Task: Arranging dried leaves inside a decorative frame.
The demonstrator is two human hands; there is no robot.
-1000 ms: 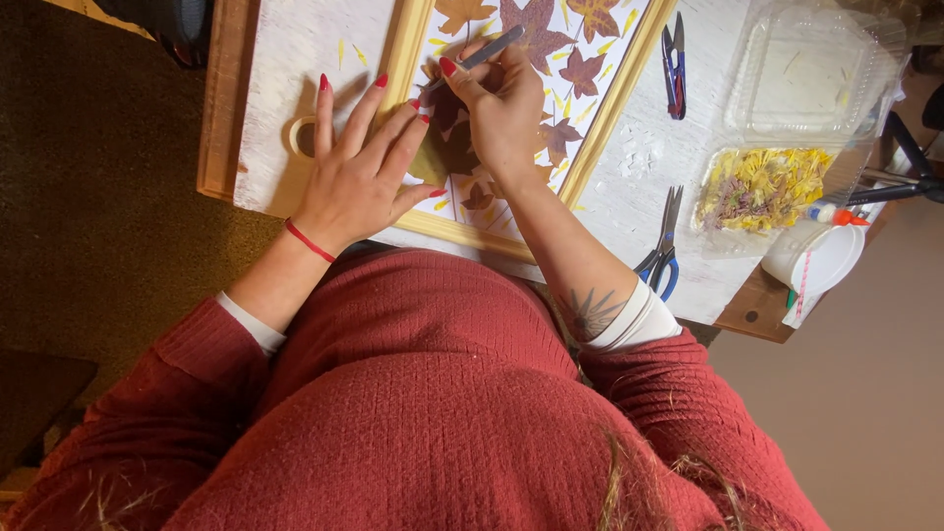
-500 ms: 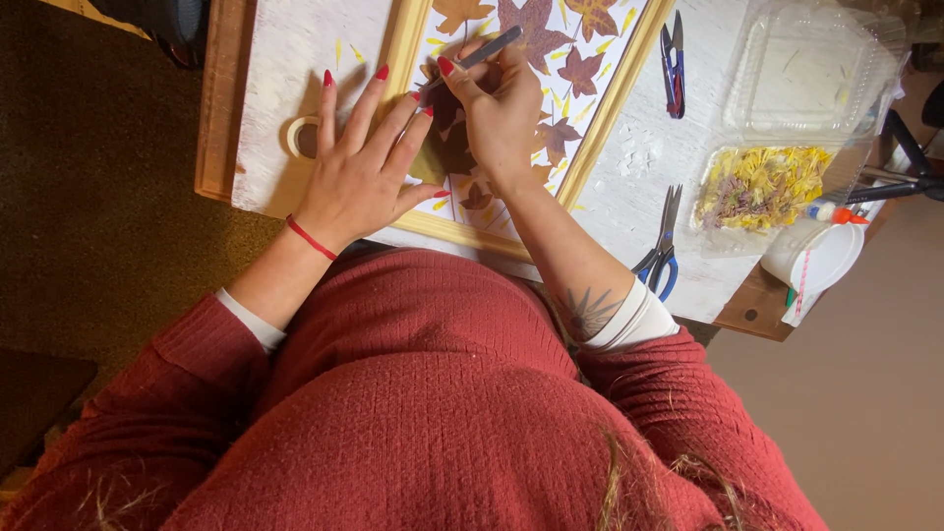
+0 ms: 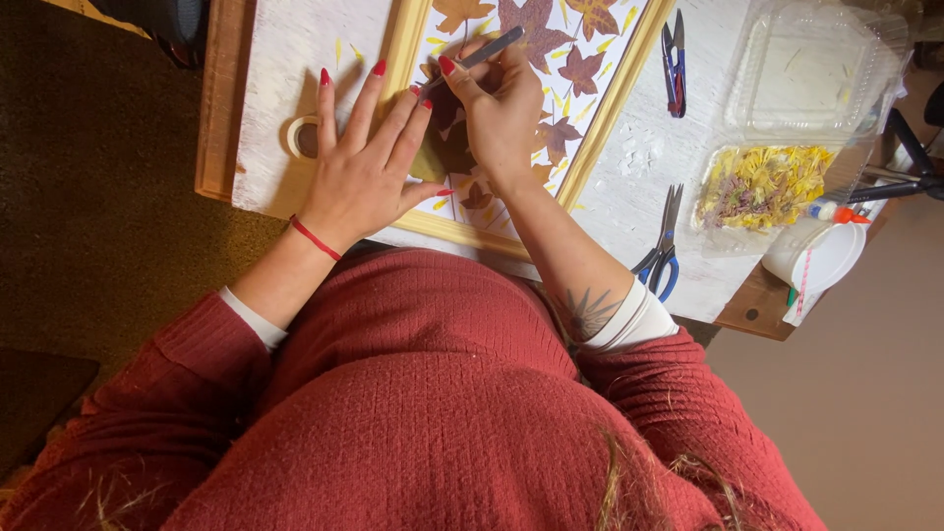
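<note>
While right hand [image 3: 501, 118] grips tweezers [image 3: 482, 54], left hand [image 3: 359, 167] flat beside tape roll [image 3: 300, 136].

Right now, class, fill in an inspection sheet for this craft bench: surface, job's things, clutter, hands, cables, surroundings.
Surface: white-painted table, worn, wooden edge.
Job's things: gold picture frame holding pressed autumn leaves on a white backing; grey tweezers.
Clutter: tape roll, two scissors, clear plastic box, tray of yellow dried petals, glue bottle, white cup.
Hands: left hand flat, fingers spread on the frame; right hand grips the tweezers.
Cables: nothing seen.
Surroundings: brown carpet.
</note>
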